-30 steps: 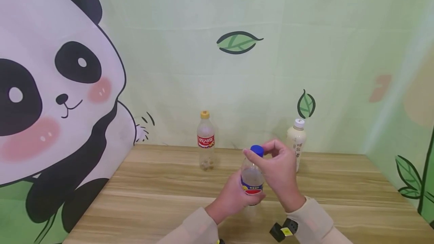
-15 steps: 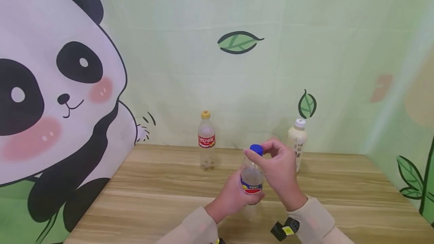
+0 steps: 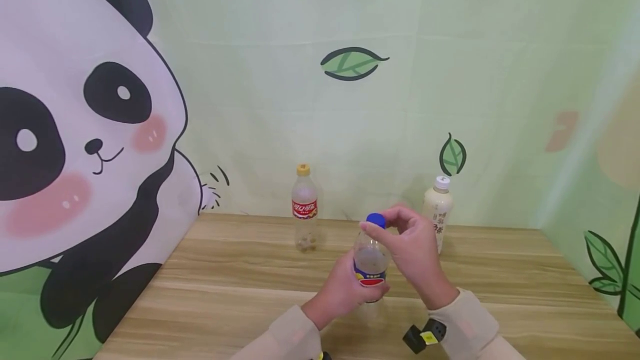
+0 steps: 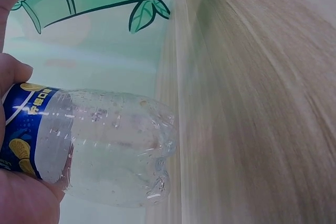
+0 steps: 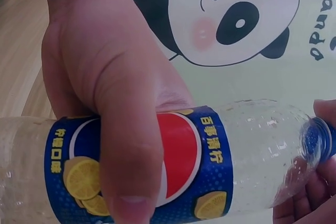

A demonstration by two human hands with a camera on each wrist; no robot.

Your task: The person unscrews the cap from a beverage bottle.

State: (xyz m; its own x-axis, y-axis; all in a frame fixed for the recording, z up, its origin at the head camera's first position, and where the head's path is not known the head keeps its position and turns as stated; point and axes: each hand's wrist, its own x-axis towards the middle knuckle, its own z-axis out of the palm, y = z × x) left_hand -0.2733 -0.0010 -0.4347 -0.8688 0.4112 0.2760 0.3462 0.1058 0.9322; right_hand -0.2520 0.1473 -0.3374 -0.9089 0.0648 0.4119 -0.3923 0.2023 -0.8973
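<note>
Head view: bottle [image 3: 372, 258] in two hands, slipping the likeliest trouble

Head: the left hand [image 3: 345, 289] grips the bottle around its label [image 3: 371, 280]; above that grip, the right hand [image 3: 414, 243] pinches the blue cap [image 3: 376, 220]. The yellow-capped bottle [image 3: 305, 210] stands beyond the grip; the white bottle [image 3: 438, 200] stands behind the right hand, and a careless swing could topple it.

Left wrist: below the grip the clear wall [image 4: 115, 145] is uncovered. It looks thin, so squeezing too hard might buckle it. Whether the base touches the table [image 4: 252, 103] I cannot tell.

Right wrist: the left thumb [image 5: 131, 166] crosses the label. Too loose a hold, and the bottle could spin inside it; fingertips riding high might slide off the cap.
</note>
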